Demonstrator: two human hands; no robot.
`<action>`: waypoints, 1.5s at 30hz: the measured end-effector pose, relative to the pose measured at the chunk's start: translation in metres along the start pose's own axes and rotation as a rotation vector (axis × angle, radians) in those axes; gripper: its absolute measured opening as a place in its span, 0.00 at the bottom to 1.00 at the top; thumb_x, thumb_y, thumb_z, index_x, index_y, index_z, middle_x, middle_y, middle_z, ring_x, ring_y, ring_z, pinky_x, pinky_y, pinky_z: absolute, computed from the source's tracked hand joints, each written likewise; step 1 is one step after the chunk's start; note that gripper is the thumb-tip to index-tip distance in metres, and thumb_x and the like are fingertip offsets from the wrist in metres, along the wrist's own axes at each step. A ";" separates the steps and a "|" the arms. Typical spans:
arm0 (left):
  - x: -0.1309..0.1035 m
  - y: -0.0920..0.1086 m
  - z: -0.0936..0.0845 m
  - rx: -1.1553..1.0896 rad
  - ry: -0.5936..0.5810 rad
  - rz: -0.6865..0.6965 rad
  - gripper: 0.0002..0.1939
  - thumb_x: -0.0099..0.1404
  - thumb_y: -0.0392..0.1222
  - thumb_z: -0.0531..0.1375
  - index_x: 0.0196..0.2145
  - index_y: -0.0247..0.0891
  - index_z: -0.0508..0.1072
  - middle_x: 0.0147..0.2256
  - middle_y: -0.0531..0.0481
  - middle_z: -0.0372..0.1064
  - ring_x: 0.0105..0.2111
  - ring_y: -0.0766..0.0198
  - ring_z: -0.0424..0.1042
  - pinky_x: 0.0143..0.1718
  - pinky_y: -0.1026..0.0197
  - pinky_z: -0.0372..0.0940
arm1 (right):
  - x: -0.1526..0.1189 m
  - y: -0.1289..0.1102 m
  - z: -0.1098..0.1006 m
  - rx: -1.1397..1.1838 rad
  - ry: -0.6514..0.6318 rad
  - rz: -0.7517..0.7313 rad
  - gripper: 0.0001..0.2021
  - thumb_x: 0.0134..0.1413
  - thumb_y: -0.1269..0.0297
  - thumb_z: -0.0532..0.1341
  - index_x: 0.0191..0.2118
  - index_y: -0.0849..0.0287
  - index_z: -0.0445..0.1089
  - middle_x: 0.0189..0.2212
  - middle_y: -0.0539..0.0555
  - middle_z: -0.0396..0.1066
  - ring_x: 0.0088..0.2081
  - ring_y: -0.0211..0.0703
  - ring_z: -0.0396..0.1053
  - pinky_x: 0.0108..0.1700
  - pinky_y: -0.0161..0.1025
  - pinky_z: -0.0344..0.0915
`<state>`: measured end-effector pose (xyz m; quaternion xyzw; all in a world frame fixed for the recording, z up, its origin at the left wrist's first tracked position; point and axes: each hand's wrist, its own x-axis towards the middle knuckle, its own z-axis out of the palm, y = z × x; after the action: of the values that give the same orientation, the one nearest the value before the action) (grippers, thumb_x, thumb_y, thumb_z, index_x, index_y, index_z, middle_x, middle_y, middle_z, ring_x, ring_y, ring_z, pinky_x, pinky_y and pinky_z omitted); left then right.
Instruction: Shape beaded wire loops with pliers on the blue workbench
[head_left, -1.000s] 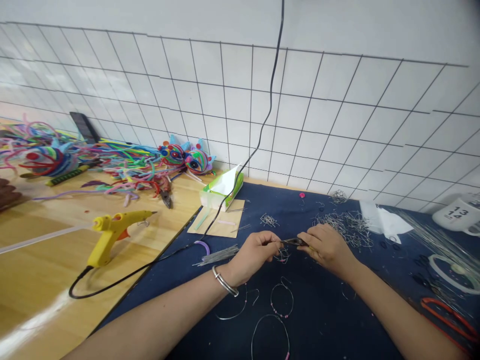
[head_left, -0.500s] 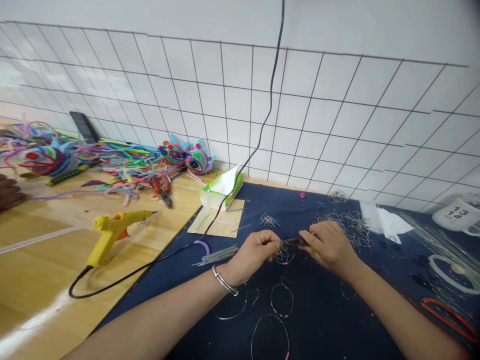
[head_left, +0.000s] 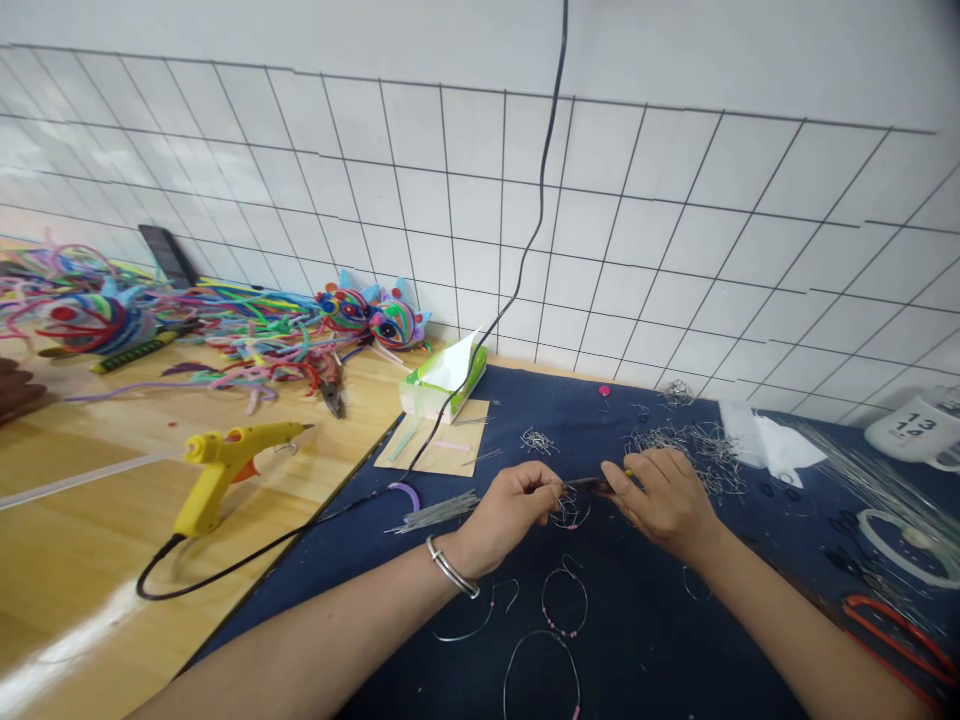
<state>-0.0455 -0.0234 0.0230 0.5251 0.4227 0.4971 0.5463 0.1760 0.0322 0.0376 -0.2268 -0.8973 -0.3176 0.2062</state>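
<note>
My left hand (head_left: 517, 508), with a silver bangle at the wrist, pinches a thin wire piece at its fingertips. My right hand (head_left: 660, 500) is closed around dark-jawed pliers (head_left: 586, 485), whose tips meet the wire at my left fingers. Just below the fingertips hangs or lies a wire loop with a pink bead (head_left: 573, 525); which one is unclear. Nearer on the dark blue cloth (head_left: 637, 640) are a beaded wire ring (head_left: 564, 600), a larger ring (head_left: 541, 672) and an open curved wire (head_left: 469, 635).
A yellow glue gun (head_left: 217, 475) with a black cord lies left. Behind are a tissue box (head_left: 442, 385) and colourful pipe cleaners (head_left: 247, 320). Wire pieces (head_left: 697, 455), a mug (head_left: 915, 430) and red-handled scissors (head_left: 896, 635) are right. Another person's hand (head_left: 19, 390) shows at the left edge.
My right hand's fingers have shifted slightly on the pliers. The other person's hand at the left edge has moved a little. My left hand is nearly still.
</note>
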 end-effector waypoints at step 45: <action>-0.001 -0.009 0.003 0.018 0.009 -0.010 0.06 0.59 0.39 0.55 0.27 0.34 0.66 0.23 0.54 0.62 0.21 0.72 0.58 0.24 0.68 0.55 | -0.001 0.002 0.008 0.135 -0.042 0.033 0.11 0.53 0.66 0.57 0.44 0.59 0.66 0.29 0.54 0.64 0.33 0.42 0.59 0.37 0.41 0.53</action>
<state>-0.0417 -0.0243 0.0145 0.5256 0.4325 0.4928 0.5421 0.1759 0.0385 0.0327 -0.2337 -0.9169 -0.2483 0.2073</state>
